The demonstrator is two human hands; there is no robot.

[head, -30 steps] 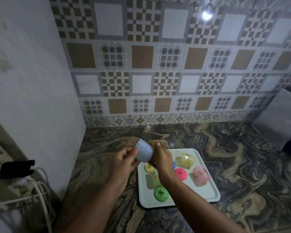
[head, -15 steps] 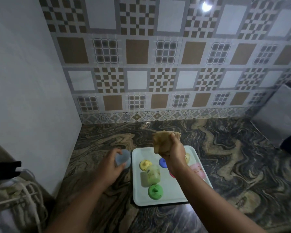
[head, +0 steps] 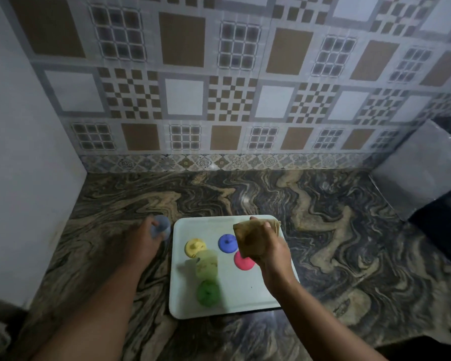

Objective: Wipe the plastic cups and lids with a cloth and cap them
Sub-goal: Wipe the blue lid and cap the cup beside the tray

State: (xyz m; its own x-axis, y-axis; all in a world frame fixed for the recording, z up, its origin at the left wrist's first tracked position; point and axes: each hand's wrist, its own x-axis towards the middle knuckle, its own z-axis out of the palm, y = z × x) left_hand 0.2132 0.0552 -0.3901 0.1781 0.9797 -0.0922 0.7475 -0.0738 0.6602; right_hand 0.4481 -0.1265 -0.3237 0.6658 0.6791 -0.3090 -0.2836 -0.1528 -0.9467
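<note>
My left hand (head: 143, 243) grips the pale blue cup (head: 161, 228) beside the white tray (head: 245, 300), while my right hand (head: 268, 251) clutches the folded tan cloth (head: 248, 239) above it.

Left hand (head: 143, 241) grips a pale blue plastic cup (head: 161, 228) beside the white rectangular tray (head: 235, 303); right hand (head: 268, 250) clutches a folded brown cloth (head: 248, 237)

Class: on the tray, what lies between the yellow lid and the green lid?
In the head view, a pale green cup lies between the yellow lid and green lid.
</note>
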